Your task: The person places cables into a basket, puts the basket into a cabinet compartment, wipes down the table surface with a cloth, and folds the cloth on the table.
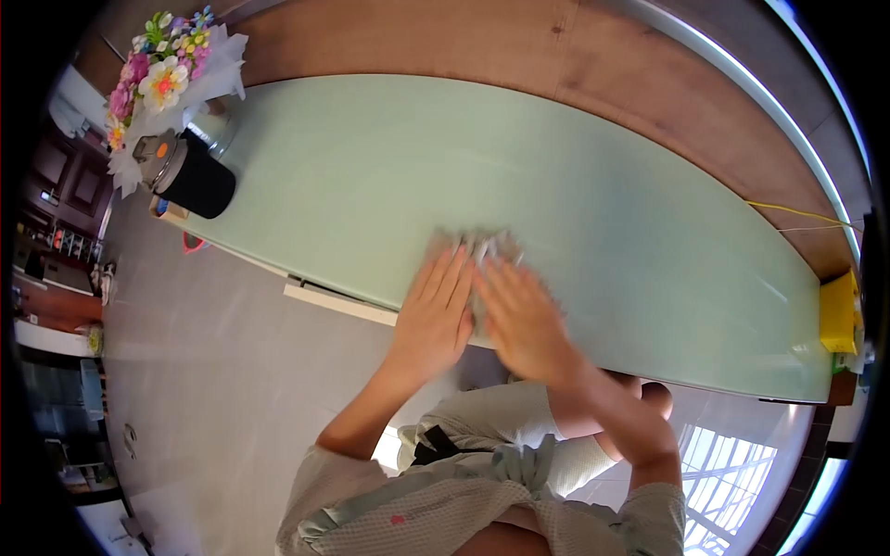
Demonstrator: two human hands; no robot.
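Observation:
A crumpled greyish cloth (496,245), somewhat blurred, lies on the pale green glass tabletop (371,157) near its front edge. Both hands press on it side by side. My left hand (436,310) is flat, its fingers stretched forward over the cloth's left part. My right hand (521,315) lies flat on the right part, fingers extended and slightly smeared by motion. The fingertips of the two hands nearly meet. Beneath the palms, most of the cloth is hidden.
At the far left stand a black tumbler (199,181) with a grey lid and a flower bouquet (167,83) in white wrapping. A yellow box (837,315) is at the right end. A partly open drawer (338,303) juts from the front edge. A yellow cord (793,211) runs at the back right.

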